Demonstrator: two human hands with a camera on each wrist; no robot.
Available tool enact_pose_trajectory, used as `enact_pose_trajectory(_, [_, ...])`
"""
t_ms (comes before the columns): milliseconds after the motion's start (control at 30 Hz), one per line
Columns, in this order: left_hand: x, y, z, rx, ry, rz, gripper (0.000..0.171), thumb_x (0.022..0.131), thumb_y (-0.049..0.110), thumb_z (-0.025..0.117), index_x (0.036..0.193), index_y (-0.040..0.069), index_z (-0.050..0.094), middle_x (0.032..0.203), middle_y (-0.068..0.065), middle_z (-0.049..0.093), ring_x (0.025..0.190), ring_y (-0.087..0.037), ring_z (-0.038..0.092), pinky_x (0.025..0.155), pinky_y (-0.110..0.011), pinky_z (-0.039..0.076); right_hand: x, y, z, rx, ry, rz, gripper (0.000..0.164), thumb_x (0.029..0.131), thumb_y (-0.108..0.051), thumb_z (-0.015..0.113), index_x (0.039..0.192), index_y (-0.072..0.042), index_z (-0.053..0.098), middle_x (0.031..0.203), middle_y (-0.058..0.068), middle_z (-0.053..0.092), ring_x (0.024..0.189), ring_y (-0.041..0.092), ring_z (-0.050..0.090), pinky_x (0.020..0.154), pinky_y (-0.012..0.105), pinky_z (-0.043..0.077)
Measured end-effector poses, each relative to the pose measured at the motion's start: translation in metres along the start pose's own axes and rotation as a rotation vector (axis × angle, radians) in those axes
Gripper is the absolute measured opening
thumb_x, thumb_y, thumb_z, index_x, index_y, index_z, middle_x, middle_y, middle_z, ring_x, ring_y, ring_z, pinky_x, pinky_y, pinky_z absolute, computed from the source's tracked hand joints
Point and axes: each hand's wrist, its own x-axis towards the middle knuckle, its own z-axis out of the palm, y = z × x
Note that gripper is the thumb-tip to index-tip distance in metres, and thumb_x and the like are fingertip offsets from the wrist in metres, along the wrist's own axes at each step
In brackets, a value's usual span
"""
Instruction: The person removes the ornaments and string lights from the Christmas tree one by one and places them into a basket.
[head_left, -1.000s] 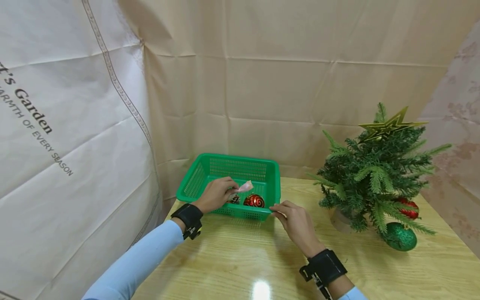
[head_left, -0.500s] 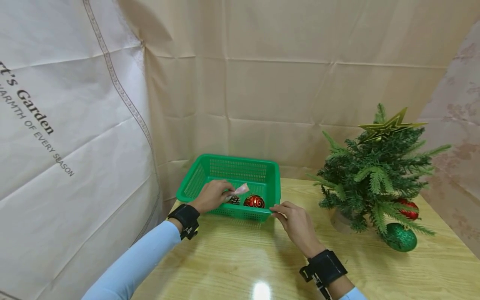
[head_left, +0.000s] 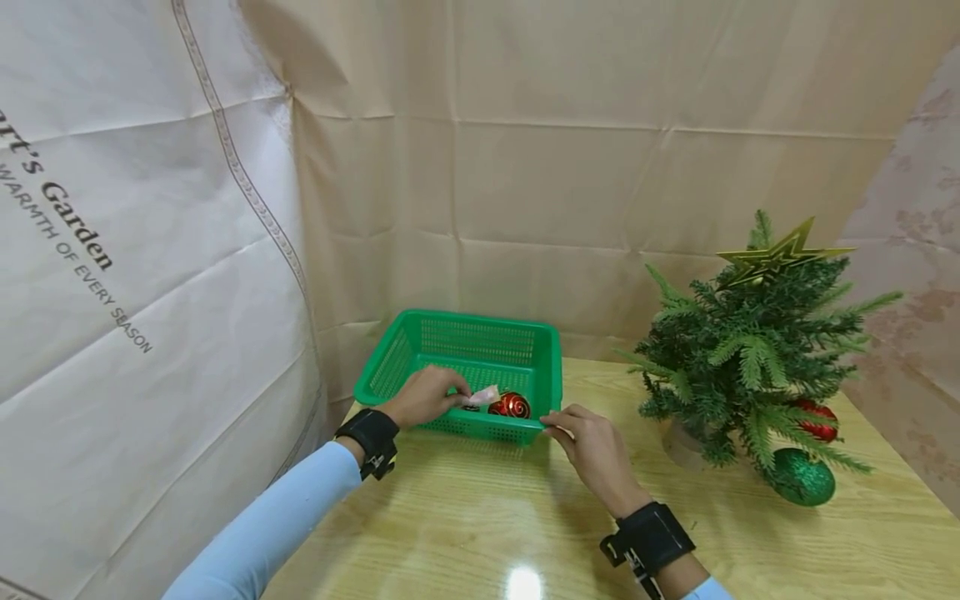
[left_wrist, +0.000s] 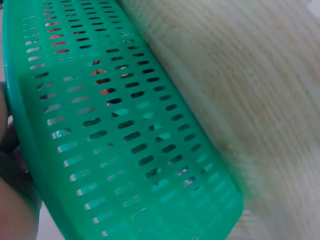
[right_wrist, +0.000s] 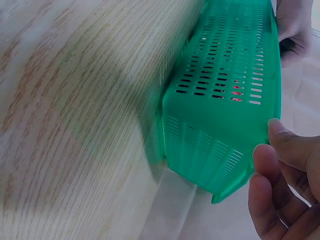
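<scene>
In the head view a green plastic basket (head_left: 480, 323) stands on the wooden table. My left hand (head_left: 426, 395) reaches over its near wall and pinches a small pale pinkish-white strip (head_left: 484, 395), whose kind I cannot tell. Right beside the strip lies a red bauble (head_left: 512, 406) with a gold swirl; a dark pine cone (head_left: 471, 407) under the strip is mostly hidden. My right hand (head_left: 592, 442) grips the basket's near right corner, and the right wrist view shows the thumb and fingers (right_wrist: 280, 135) at its rim.
To the right stands a small artificial Christmas tree (head_left: 750, 358) with a gold star (head_left: 783, 254). A red bauble (head_left: 819, 419) and a green bauble (head_left: 802, 477) hang low on it. Beige cloth (head_left: 555, 183) hangs behind the table, white cloth (head_left: 150, 250) at left.
My left hand has sunk lower into the basket with the pale strip, which has come down over the pine cone. The right hand stays at the basket's corner.
</scene>
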Motion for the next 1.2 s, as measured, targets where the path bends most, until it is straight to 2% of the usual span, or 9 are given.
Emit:
enact_pose_trajectory(300, [0.003,0.003,-0.005,0.005,-0.086,0.011,0.011,0.094,0.015,0.078,0.104,0.012,0.081,0.103,-0.001,0.073,0.098,-0.023,0.069,0.081,-0.037,0.057,-0.001,0.0,0.001,-0.002,-0.009,0.009,0.017,0.086,-0.008,0.084,0.101,-0.016,0.083,0.094,-0.001,0.073,0.075,0.014,0.07,0.063,0.027,0.055])
enact_pose_trajectory(400, [0.003,0.003,-0.006,-0.001,-0.082,0.027,0.011,0.093,0.014,0.078,0.103,0.01,0.081,0.102,-0.003,0.073,0.096,-0.025,0.069,0.079,-0.038,0.057,-0.001,0.0,0.001,0.004,-0.013,0.01,0.016,0.086,-0.009,0.084,0.101,-0.016,0.083,0.093,-0.002,0.073,0.074,0.013,0.069,0.062,0.026,0.054])
enact_pose_trajectory(567, [0.003,0.002,-0.005,0.016,-0.063,0.054,0.009,0.092,0.014,0.079,0.101,0.01,0.081,0.099,-0.002,0.072,0.091,-0.022,0.068,0.074,-0.034,0.057,-0.001,0.0,0.0,0.008,-0.014,0.019,0.016,0.086,-0.009,0.084,0.1,-0.016,0.083,0.094,-0.002,0.073,0.075,0.013,0.069,0.063,0.026,0.055])
enact_pose_trajectory(800, [0.004,0.003,-0.002,0.011,-0.089,0.02,0.011,0.094,0.016,0.077,0.103,0.011,0.081,0.099,0.0,0.07,0.09,-0.019,0.067,0.073,-0.031,0.055,-0.002,0.0,0.0,0.017,-0.018,0.025,0.017,0.085,-0.007,0.084,0.101,-0.015,0.083,0.093,-0.002,0.073,0.075,0.013,0.069,0.063,0.024,0.054])
enact_pose_trajectory(900, [0.006,0.005,0.0,0.007,-0.079,0.022,0.011,0.095,0.018,0.076,0.104,0.014,0.081,0.098,0.002,0.068,0.087,-0.016,0.065,0.07,-0.028,0.052,-0.003,0.001,-0.001,0.012,-0.023,0.025,0.017,0.086,-0.007,0.084,0.101,-0.015,0.083,0.094,-0.001,0.073,0.076,0.014,0.07,0.064,0.025,0.054])
enact_pose_trajectory(1000, [0.011,0.008,0.001,-0.019,-0.047,0.041,0.011,0.097,0.019,0.075,0.105,0.013,0.081,0.097,0.002,0.068,0.083,-0.014,0.063,0.067,-0.027,0.05,-0.002,0.0,-0.005,0.004,-0.044,0.024,0.017,0.087,-0.009,0.084,0.102,-0.015,0.083,0.098,0.001,0.074,0.082,0.018,0.072,0.068,0.031,0.058])
enact_pose_trajectory(1133, [0.023,0.019,0.003,-0.066,0.03,0.065,0.011,0.099,0.019,0.073,0.105,0.013,0.079,0.098,0.001,0.071,0.079,-0.009,0.063,0.067,-0.026,0.05,0.002,-0.002,-0.016,0.012,-0.13,0.031,0.02,0.09,-0.014,0.082,0.11,-0.014,0.081,0.111,0.006,0.075,0.096,0.023,0.073,0.079,0.039,0.059])
enact_pose_trajectory(1200, [0.03,0.028,0.005,-0.096,0.069,0.062,0.011,0.099,0.02,0.072,0.105,0.013,0.079,0.098,0.001,0.073,0.07,-0.007,0.06,0.064,-0.025,0.047,0.003,-0.004,-0.025,0.033,-0.175,0.045,0.023,0.092,-0.017,0.081,0.114,-0.014,0.079,0.117,0.006,0.074,0.098,0.022,0.073,0.08,0.037,0.059])
